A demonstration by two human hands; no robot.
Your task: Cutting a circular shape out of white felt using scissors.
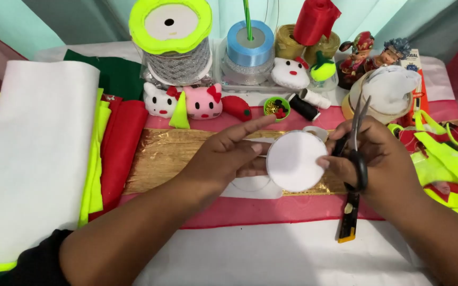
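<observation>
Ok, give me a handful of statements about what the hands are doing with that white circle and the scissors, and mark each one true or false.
1. Both hands hold the white felt circle. True: the left hand and the right hand pinch its edges.
2. The scissors are in the left hand. False: they hang on the right hand, blades pointing up.
3. A utility knife lies below the right hand. True.
4. The circle is red. False: it is white.
5. The folded white felt lies at the right of the table. False: it lies at the left.
</observation>
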